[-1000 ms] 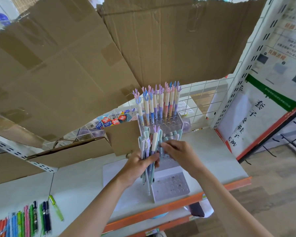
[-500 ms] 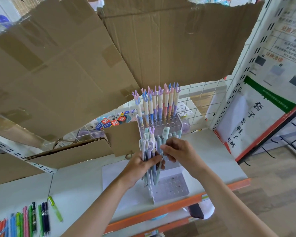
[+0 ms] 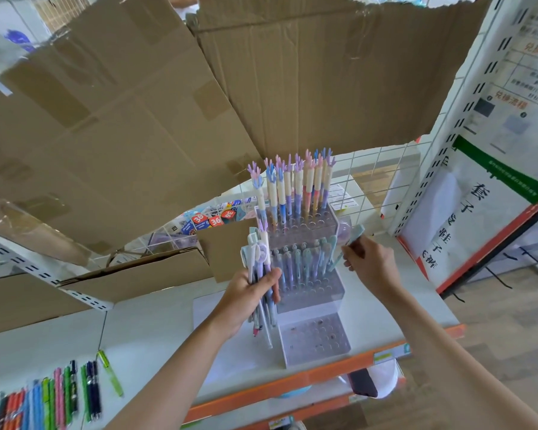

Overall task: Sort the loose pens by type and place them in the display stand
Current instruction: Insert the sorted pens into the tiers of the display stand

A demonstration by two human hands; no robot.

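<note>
A clear stepped display stand (image 3: 311, 305) stands on the white shelf. Its top tier holds several antler-topped pens (image 3: 295, 187), its middle tier several pale teal and lilac pens (image 3: 305, 262), and its lowest tier shows bare holes. My left hand (image 3: 249, 297) grips a bundle of pens (image 3: 258, 259) upright, just left of the stand. My right hand (image 3: 368, 262) pinches a single pale teal pen (image 3: 351, 240), tilted, at the right end of the middle tier.
Loose coloured pens (image 3: 50, 395) lie in a row at the shelf's front left. Cardboard sheets (image 3: 137, 119) hang overhead and behind. A wire grid (image 3: 370, 181) backs the shelf, and a perforated upright (image 3: 441, 144) stands on the right. The shelf's orange edge (image 3: 323, 370) runs in front.
My right hand has drawn one teal pen out of the bundle and carried it right to the stand's middle tier. My left hand still holds the bundle.
</note>
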